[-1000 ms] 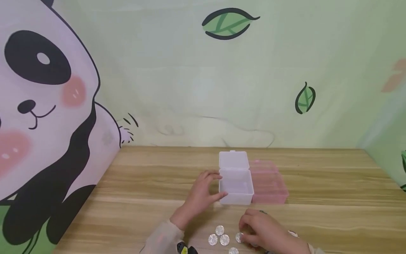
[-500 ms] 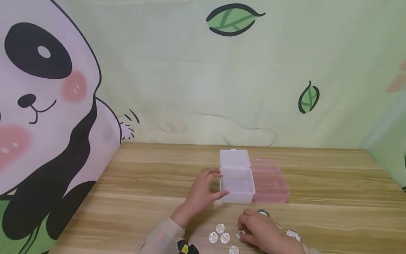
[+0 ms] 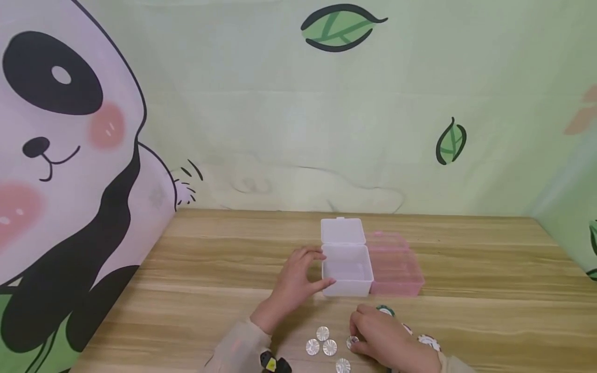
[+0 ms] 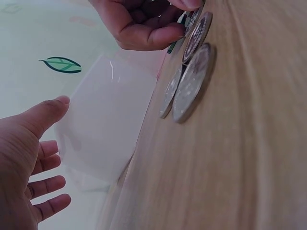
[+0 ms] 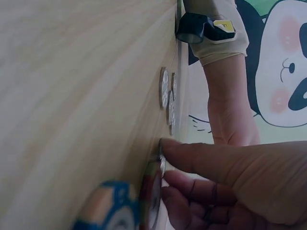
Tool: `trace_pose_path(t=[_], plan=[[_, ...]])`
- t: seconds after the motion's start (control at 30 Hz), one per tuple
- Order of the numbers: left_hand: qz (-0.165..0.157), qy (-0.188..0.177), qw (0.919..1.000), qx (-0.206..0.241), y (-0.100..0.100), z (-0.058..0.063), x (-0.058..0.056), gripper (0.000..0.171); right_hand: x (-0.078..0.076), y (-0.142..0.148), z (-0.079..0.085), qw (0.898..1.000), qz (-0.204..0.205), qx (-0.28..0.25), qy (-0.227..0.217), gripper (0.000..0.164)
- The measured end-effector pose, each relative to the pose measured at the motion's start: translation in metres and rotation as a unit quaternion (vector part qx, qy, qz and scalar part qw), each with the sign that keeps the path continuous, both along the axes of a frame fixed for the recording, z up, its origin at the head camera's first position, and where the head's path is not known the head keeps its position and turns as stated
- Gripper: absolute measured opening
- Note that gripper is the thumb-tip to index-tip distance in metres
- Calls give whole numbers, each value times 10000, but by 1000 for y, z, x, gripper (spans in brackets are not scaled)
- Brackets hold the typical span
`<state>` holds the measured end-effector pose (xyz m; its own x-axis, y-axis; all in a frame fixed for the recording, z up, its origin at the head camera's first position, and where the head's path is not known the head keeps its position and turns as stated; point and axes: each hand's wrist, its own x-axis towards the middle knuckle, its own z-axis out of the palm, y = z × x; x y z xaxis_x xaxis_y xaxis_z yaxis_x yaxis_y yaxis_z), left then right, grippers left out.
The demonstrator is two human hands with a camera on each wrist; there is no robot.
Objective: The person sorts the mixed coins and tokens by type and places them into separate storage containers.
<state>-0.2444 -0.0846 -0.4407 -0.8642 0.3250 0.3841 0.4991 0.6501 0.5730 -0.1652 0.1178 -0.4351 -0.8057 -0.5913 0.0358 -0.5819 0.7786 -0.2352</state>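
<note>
While an open white box [image 3: 347, 288] has a pink box [image 3: 396, 277] at its 3 o'clock, left hand [image 3: 294, 274] spread wide at 9 o'clock, right hand [image 3: 382, 335] at 5 o'clock, poker chips [image 3: 429, 342] beside that hand, 1 silver coin [image 3: 351, 342] in its pinch, 4 loose coins [image 3: 323, 333] around 6 to 7 o'clock.

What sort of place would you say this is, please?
Probably a small indoor play or recording corner: a wood-grain table stands before a pale green backdrop printed with a big cartoon panda, and an open white box and silvery discs lie on the tabletop.
</note>
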Motion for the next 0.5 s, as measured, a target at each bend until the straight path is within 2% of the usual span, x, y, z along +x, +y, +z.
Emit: trace_pose_path(t=[0.13, 0.33, 0.5], plan=[[-5, 44, 10000, -9, 0, 0, -1, 48, 1, -4, 4, 9997, -208, 90, -35, 28], [-18, 87, 10000, 8, 0, 0, -1, 49, 2, -12, 9, 9971, -578, 276, -407, 29], [-11, 45, 10000, -26, 0, 1, 0, 49, 2, -14, 11, 9958, -653, 316, -553, 29]])
